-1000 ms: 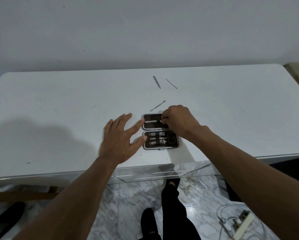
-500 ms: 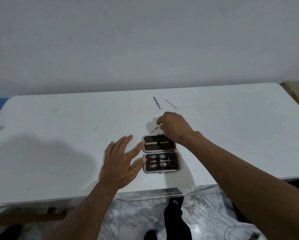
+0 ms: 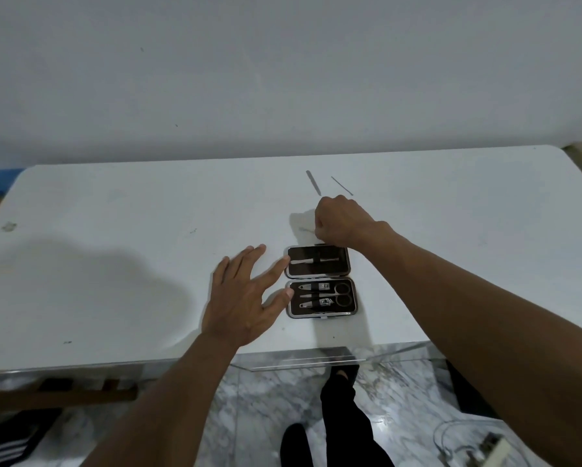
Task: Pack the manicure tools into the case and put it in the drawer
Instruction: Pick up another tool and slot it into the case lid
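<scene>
The manicure case [image 3: 319,281] lies open on the white table [image 3: 114,230], dark inside. Its far half holds one metal tool; its near half holds clippers and scissors. My left hand [image 3: 245,298] rests flat beside the case's left edge, fingers spread, thumb and forefinger touching it. My right hand [image 3: 340,220] is just beyond the case with fingers closed on a thin metal tool [image 3: 307,230], whose tip pokes out to the left. Two more loose tools lie farther back: a flat file [image 3: 313,182] and a thin pick [image 3: 342,185].
A clear drawer front [image 3: 303,360] shows under the table's near edge. Below are a marble floor, my leg in black, and a wooden piece [image 3: 57,396] at lower left. Cables and a plug [image 3: 491,446] lie at lower right.
My right hand left the case's far half, where it placed a tool, and moved back to the loose tool behind the case, closing on it. My left hand stayed beside the case.
</scene>
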{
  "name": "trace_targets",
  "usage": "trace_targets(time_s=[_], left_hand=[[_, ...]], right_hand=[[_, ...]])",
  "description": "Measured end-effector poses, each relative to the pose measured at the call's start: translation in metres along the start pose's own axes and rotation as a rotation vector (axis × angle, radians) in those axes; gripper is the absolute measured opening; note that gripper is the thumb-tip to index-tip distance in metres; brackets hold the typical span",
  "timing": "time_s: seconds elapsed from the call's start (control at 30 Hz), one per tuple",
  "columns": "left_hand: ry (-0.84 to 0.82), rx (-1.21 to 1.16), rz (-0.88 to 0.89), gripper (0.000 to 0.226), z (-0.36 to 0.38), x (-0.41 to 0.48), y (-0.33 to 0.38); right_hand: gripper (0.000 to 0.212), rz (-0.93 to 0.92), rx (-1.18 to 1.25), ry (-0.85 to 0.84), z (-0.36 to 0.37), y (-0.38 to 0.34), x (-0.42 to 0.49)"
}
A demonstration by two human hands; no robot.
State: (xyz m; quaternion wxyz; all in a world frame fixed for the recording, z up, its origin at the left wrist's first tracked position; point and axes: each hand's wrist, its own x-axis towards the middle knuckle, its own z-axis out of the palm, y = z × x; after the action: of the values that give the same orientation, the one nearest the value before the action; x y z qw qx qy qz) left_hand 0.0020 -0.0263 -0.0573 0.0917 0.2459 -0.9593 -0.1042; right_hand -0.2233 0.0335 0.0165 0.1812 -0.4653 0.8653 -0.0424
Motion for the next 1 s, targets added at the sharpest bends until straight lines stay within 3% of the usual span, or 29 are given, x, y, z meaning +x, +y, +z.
trace_targets(time_s=[0.07, 0.2, 0.4, 0.5, 1.0], left_hand=[[0.006, 0.0, 0.005, 0.053, 0.0, 0.0, 0.0], [0.012, -0.002, 0.006, 0.053, 0.0, 0.001, 0.0], [0.011, 0.004, 0.005, 0.054, 0.0, 0.001, 0.0], [0.009, 0.011, -0.001, 0.055, 0.001, 0.001, 0.001], [0.001, 0.005, 0.004, 0.055, 0.0, 0.001, 0.0]], right_hand=[[0.007, 0.025, 0.013, -0.033, -0.004, -0.001, -0.001], [0.016, 0.054, -0.027, -0.051, -0.007, 0.001, -0.006], [0.014, 0.072, 0.074, 0.047, -0.008, 0.009, -0.017], [0.002, 0.039, 0.174, 0.082, -0.01, 0.017, -0.029], [0.012, -0.105, 0.204, 0.119, 0.002, 0.041, -0.064]])
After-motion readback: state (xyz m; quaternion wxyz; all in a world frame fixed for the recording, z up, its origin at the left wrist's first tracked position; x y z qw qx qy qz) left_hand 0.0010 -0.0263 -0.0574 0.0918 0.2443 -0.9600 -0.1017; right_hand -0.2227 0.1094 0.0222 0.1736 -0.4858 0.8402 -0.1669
